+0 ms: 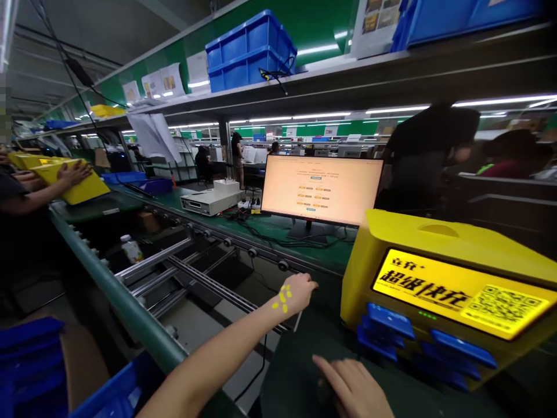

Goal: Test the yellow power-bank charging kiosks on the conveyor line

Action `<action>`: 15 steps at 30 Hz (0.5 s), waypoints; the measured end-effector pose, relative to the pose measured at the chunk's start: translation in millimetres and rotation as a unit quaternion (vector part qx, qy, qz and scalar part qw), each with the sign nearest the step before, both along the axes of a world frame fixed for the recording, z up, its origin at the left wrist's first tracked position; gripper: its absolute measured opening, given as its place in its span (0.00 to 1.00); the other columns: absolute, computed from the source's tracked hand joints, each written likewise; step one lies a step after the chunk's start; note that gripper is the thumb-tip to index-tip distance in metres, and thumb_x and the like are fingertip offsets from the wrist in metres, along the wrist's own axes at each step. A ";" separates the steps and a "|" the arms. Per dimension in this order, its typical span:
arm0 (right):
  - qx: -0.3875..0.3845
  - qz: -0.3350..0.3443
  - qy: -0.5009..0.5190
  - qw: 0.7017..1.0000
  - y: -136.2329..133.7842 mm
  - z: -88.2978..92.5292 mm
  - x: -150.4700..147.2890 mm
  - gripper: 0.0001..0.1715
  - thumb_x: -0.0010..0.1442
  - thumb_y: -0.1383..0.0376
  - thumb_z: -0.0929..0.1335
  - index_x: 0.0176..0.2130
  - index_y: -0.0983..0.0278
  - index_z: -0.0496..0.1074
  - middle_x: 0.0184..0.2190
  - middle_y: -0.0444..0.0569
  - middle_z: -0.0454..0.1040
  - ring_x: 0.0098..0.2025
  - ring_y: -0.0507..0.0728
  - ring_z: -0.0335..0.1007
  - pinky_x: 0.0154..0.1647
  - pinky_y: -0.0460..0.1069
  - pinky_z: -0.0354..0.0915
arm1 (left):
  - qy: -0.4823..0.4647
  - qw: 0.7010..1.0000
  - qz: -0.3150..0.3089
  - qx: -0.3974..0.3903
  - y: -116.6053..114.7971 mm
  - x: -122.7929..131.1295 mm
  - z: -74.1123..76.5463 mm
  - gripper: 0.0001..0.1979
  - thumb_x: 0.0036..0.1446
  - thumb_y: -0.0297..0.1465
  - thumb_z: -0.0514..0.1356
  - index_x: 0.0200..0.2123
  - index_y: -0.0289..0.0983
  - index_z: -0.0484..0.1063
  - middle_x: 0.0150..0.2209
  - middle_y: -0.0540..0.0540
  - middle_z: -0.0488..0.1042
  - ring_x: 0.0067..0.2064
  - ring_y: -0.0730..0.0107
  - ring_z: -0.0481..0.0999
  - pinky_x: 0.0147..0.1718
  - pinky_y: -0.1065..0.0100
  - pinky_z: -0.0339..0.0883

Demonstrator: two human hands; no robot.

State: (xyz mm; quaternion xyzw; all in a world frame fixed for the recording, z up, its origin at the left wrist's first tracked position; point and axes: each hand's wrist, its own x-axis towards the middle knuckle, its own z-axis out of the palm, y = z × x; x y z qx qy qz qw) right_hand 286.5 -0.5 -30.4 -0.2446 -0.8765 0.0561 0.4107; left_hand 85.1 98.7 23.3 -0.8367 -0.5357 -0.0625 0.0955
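My left hand (pixel 300 293) reaches forward over the near edge of the green bench, left of a yellow power-bank station. Its fingers are curled in, and whatever they may hold is hidden. Lower down, my right hand (pixel 354 386) hovers at or just over the dark green worktop (pixel 287 363), index finger stretched out, slightly blurred; I see nothing held in it. The yellow power-bank station (pixel 352 278) stands on the right with a lit panel (pixel 461 293) showing a QR code. Blue power banks (pixel 389 319) stick out of its front slots.
Behind stands a lit monitor (pixel 322 188) with cables. A grey-white device (pixel 211 200) sits left of it. An open roller frame (pixel 209 261) spans the left, a bottle (pixel 130 248) below. Blue bins (pixel 250 52) rest on the shelf overhead. A co-worker's hand (pixel 73 173) touches another yellow box.
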 end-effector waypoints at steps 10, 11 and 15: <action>-0.090 -0.055 0.001 0.994 -4.9 -7.0 -31.5 0.12 0.65 0.59 0.60 0.46 0.59 0.67 0.34 0.46 0.72 0.33 0.53 0.70 0.32 0.45 0.68 | 0.097 0.995 -0.007 0.017 -35.9 48.6 -75.1 0.21 0.61 0.27 0.46 0.55 0.26 0.62 0.53 0.28 0.66 0.52 0.45 0.68 0.38 0.56 0.68; -0.081 -0.044 0.016 0.996 -5.6 -8.0 -34.6 0.12 0.65 0.58 0.61 0.44 0.59 0.67 0.34 0.46 0.73 0.33 0.53 0.71 0.32 0.45 0.68 | 0.102 0.994 -0.009 0.025 -36.1 50.3 -79.4 0.21 0.61 0.27 0.46 0.55 0.26 0.63 0.52 0.29 0.67 0.51 0.46 0.68 0.36 0.57 0.68; 0.000 -0.013 0.048 0.999 1.0 -23.6 -32.4 0.08 0.62 0.60 0.64 0.39 0.60 0.70 0.31 0.46 0.75 0.29 0.52 0.73 0.31 0.42 0.69 | 0.124 0.989 0.007 0.074 -33.3 63.5 -96.5 0.20 0.58 0.29 0.51 0.52 0.27 0.67 0.47 0.31 0.71 0.49 0.47 0.70 0.32 0.58 0.69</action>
